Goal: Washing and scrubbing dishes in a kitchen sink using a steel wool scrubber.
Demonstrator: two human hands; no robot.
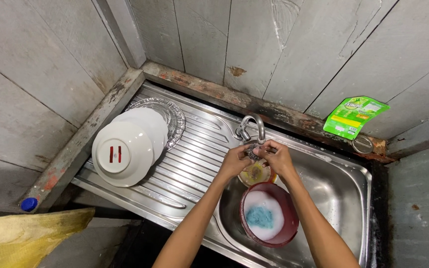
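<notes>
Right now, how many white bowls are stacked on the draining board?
2 that I can make out: the front bowl upside down nearest the board's left edge, and a second bowl nested behind it, leaning on a clear glass plate. More may be hidden between them.

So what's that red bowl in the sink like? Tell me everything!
The red bowl is round with a dark red rim and looks like plastic. It sits upright in the steel sink, just below the person's hands. Inside is white soapy foam, with a blue sponge lying in the foam. A small yellowish dish sits right behind it; whether they touch is hard to tell. Neither hand touches the bowl, though the right forearm crosses over its edge.
</notes>
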